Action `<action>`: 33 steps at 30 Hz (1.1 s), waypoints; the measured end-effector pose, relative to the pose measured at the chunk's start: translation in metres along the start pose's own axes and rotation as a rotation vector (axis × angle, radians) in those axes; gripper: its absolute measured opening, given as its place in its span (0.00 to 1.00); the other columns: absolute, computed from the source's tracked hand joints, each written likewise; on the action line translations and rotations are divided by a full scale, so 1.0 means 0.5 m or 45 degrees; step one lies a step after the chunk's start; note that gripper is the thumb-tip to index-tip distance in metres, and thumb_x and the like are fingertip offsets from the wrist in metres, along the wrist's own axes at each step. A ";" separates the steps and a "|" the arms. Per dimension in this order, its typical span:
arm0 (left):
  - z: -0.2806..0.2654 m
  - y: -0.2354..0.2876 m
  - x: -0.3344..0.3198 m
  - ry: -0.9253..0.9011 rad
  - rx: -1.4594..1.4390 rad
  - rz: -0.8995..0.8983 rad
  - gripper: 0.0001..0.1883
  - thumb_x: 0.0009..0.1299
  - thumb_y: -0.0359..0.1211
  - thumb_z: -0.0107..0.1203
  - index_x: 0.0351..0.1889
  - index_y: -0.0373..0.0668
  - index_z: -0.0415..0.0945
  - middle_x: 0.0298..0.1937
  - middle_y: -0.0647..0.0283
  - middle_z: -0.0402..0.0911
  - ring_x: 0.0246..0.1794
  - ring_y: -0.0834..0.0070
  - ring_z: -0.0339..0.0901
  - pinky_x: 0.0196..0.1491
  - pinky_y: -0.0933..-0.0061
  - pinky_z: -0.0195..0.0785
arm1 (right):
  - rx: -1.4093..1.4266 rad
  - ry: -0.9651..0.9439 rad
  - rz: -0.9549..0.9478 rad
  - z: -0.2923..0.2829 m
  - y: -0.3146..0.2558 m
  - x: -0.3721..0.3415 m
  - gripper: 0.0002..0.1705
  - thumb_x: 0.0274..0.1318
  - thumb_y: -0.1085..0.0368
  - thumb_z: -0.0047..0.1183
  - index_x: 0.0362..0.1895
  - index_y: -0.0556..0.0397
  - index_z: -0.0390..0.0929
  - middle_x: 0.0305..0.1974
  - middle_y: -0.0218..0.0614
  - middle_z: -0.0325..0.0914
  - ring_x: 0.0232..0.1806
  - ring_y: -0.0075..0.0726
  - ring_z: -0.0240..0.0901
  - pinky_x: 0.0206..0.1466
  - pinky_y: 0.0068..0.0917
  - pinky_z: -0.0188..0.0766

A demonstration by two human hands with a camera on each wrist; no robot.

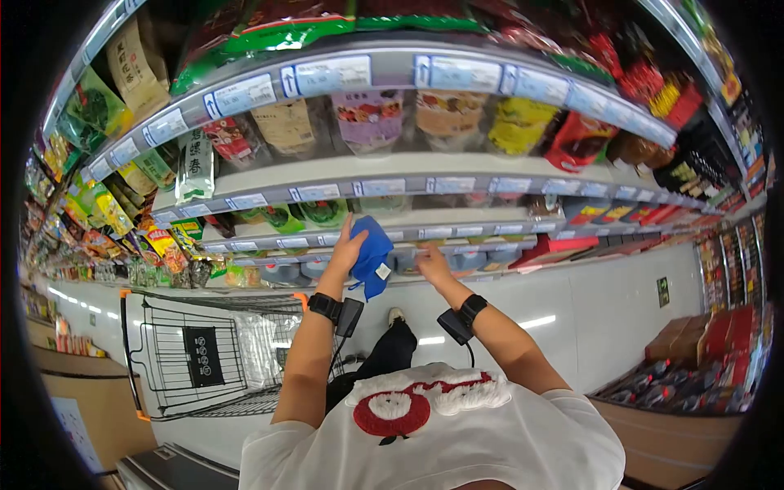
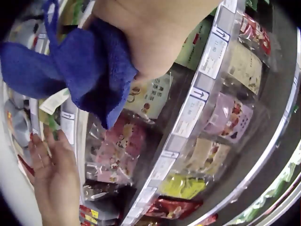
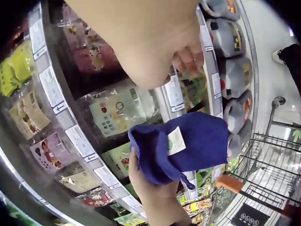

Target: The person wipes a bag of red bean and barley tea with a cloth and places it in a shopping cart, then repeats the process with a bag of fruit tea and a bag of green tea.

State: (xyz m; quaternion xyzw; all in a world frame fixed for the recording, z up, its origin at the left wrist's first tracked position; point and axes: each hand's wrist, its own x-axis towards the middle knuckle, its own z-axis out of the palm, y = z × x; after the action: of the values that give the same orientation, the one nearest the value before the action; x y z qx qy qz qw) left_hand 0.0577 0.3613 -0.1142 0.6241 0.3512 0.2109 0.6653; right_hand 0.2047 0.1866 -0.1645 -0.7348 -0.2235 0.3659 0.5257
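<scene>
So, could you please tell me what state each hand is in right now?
Left hand: closed, holding the blue cloth.
Right hand: open; whether its fingertips touch anything at the shelf edge cannot be told.

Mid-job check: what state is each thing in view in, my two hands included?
Blue cloth item: held up, white tag showing
Left hand: gripping the cloth
Right hand: at the edge of a lower shelf; whether it touches any goods is unclear
Shopping cart: upright on the floor
Purple packet: propped upright
Grey jugs: lined up in a row
</scene>
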 end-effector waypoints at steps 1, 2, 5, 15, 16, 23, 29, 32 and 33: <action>-0.008 -0.005 0.031 0.048 0.055 -0.030 0.37 0.62 0.39 0.52 0.66 0.41 0.47 0.59 0.45 0.63 0.57 0.63 0.64 0.56 0.74 0.56 | -0.014 0.063 -0.070 0.003 -0.020 0.035 0.22 0.47 0.66 0.49 0.49 0.57 0.64 0.36 0.43 0.74 0.29 0.36 0.74 0.31 0.29 0.70; -0.013 -0.013 0.064 0.091 0.109 -0.059 0.38 0.61 0.39 0.53 0.66 0.41 0.46 0.59 0.45 0.63 0.56 0.63 0.64 0.56 0.74 0.57 | -0.088 0.132 -0.172 0.005 -0.024 0.074 0.22 0.48 0.67 0.48 0.50 0.56 0.62 0.38 0.42 0.73 0.29 0.35 0.75 0.31 0.29 0.70; -0.003 0.038 0.080 0.018 0.095 -0.087 0.42 0.58 0.39 0.56 0.65 0.32 0.44 0.57 0.46 0.65 0.55 0.64 0.65 0.54 0.74 0.60 | -0.245 0.345 -0.403 0.007 -0.039 0.163 0.22 0.49 0.65 0.49 0.50 0.56 0.63 0.42 0.46 0.72 0.27 0.36 0.76 0.29 0.29 0.71; -0.008 -0.090 0.167 -0.131 0.223 -0.113 0.40 0.57 0.45 0.55 0.64 0.38 0.50 0.57 0.44 0.65 0.56 0.58 0.65 0.56 0.71 0.57 | -0.178 0.147 -0.229 0.009 -0.092 0.252 0.14 0.48 0.65 0.50 0.39 0.62 0.72 0.27 0.46 0.78 0.27 0.40 0.77 0.32 0.33 0.72; -0.009 -0.072 0.158 -0.203 0.296 -0.154 0.39 0.57 0.45 0.55 0.63 0.38 0.51 0.57 0.45 0.65 0.56 0.59 0.65 0.56 0.71 0.57 | -0.175 0.148 -0.258 0.004 -0.083 0.263 0.14 0.49 0.66 0.50 0.39 0.62 0.72 0.27 0.45 0.78 0.26 0.38 0.77 0.32 0.32 0.72; -0.033 0.288 -0.055 -1.088 0.306 -0.026 0.33 0.56 0.45 0.57 0.55 0.34 0.66 0.53 0.53 0.72 0.53 0.67 0.67 0.56 0.72 0.57 | 0.177 0.033 -0.254 -0.043 -0.092 0.255 0.11 0.51 0.79 0.39 0.40 0.64 0.66 0.29 0.42 0.73 0.26 0.36 0.76 0.24 0.27 0.74; -0.017 0.589 -0.292 -1.421 -0.707 1.401 0.20 0.61 0.46 0.51 0.40 0.38 0.76 0.46 0.39 0.73 0.28 0.60 0.74 0.26 0.64 0.64 | 0.118 0.038 -0.349 -0.085 -0.062 0.260 0.08 0.54 0.78 0.37 0.39 0.62 0.65 0.29 0.41 0.72 0.25 0.37 0.76 0.23 0.27 0.74; -0.009 0.585 -0.316 -1.412 -0.746 1.504 0.19 0.59 0.47 0.54 0.43 0.47 0.77 0.48 0.48 0.73 0.23 0.64 0.73 0.23 0.69 0.63 | 0.078 0.042 -0.351 -0.085 -0.065 0.251 0.09 0.55 0.75 0.38 0.42 0.62 0.65 0.31 0.42 0.73 0.25 0.36 0.76 0.23 0.27 0.73; -0.002 0.570 -0.318 -1.324 -0.759 1.515 0.19 0.58 0.47 0.57 0.44 0.50 0.76 0.50 0.53 0.73 0.23 0.67 0.73 0.23 0.71 0.63 | 0.052 0.056 -0.344 -0.086 -0.071 0.249 0.10 0.56 0.74 0.39 0.43 0.62 0.65 0.33 0.42 0.73 0.25 0.36 0.76 0.22 0.27 0.72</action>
State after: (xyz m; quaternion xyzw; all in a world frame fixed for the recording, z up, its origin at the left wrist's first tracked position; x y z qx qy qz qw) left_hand -0.0039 0.2854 0.1970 0.5211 -0.4574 0.2959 0.6570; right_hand 0.3189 0.2615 -0.1615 -0.6948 -0.3014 0.2801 0.5899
